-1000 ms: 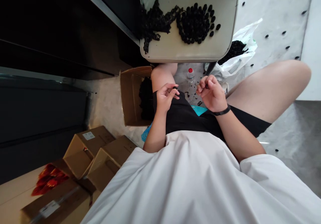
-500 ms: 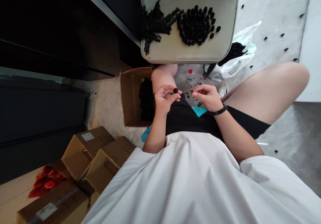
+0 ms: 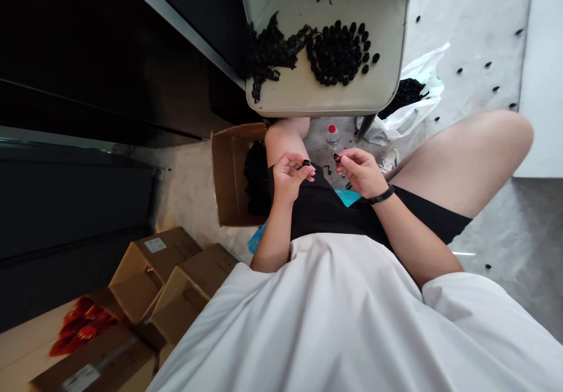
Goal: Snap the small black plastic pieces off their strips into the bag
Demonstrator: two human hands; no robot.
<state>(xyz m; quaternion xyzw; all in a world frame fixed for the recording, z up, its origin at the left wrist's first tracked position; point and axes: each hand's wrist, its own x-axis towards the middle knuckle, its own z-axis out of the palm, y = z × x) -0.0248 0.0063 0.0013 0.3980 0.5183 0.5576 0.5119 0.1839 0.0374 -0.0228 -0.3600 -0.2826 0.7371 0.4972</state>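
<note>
Moved: my right hand has uncurled from a second ago; fingertips now aim in toward my left hand.
Black bead: at the tips of my left thumb and index finger, left of my right fingertips, clear gap between.
Bead axis: looks roughly crosswise, left to right; too small to tell which end points where.
Left hand: narrow pinch on bead, other fingers loosely bent, above my left thigh.
Right hand: thumb and fingertips pressed together on a dark bit; its shape unclear.
Below hands: bottle with red cap upright on floor, between my legs.
Chair seat: beyond my hands; bead cluster on it, black scraps just left.
Left side: cardboard box, dark stuff inside.
Right side: white plastic bag, dark contents; loose beads scattered on floor.
</note>
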